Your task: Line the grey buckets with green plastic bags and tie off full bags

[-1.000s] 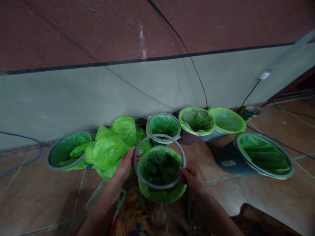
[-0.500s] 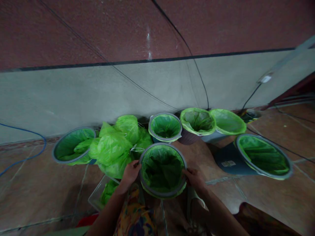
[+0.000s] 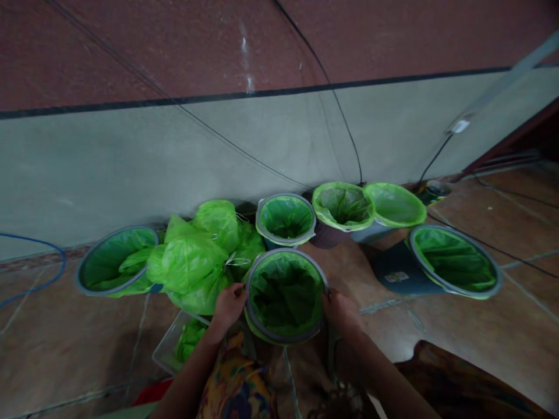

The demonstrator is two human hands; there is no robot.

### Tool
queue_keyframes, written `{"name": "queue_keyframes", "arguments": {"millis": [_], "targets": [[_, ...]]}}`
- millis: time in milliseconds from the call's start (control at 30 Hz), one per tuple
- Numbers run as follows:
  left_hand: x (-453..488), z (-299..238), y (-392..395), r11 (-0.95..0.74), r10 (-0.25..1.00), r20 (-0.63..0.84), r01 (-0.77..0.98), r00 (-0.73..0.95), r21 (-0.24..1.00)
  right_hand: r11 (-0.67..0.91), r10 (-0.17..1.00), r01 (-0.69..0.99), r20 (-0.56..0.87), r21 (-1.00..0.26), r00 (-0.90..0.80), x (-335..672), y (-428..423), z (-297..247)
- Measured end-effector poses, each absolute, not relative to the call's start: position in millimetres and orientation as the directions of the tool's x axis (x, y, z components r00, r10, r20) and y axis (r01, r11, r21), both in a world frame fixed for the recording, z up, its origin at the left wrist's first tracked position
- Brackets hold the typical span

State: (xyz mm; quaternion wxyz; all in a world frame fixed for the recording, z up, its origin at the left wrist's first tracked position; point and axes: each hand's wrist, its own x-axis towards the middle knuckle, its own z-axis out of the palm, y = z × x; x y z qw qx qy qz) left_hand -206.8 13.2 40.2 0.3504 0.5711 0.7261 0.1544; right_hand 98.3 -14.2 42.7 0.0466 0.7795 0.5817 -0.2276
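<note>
Directly in front of me stands a round trash bin (image 3: pixel 286 339) with a grey rim, lined with a green plastic bag (image 3: pixel 286 291) that folds out under the rim. My left hand (image 3: pixel 229 305) pinches the bin's left edge, fingers closed. On the opposite edge, my right hand (image 3: pixel 341 311) grips with its fingers closed, partly hidden behind the rim. Close beyond my left hand lie several puffed, tied green bags (image 3: pixel 192 259). A clear plastic container (image 3: pixel 168 343) with crumpled green plastic (image 3: pixel 191 339) in it sits beside my left forearm.
More lined bins stand around: one at left (image 3: pixel 82 270), one behind mine (image 3: pixel 286 218), two by the wall (image 3: pixel 343 206) (image 3: pixel 395 206), and a blue one at right (image 3: pixel 395 267). Cables run down the wall (image 3: pixel 131 151). A blue hose (image 3: pixel 56 247) lies at left.
The view has shifted slightly, so the bins on the right sit further left and higher. Both hands stay on the bin's rim, and the bin barely differs.
</note>
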Motion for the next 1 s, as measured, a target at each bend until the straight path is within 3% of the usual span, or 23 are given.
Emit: {"name": "queue_keyframes", "arguments": {"millis": [467,767,933,1000], "targets": [[-205,32,13,0.296,0.940,-0.326,0.727,-0.106,0.620,-0.311,0.827,0.947,-0.513,-0.079,0.229,84,-11,48],[-201,31,15,0.348,0.914,-0.373,0.779,-0.159,0.522,-0.110,0.861,0.993,-0.504,-0.047,0.071,84,-15,36],[-200,31,15,0.348,0.920,-0.354,0.762,-0.167,0.546,-0.127,0.850,0.990,-0.521,-0.061,0.077,84,-12,36],[-201,32,23,0.357,0.930,-0.316,0.676,-0.190,0.644,-0.181,0.853,0.976,-0.513,-0.120,0.095,87,-19,33]]}}
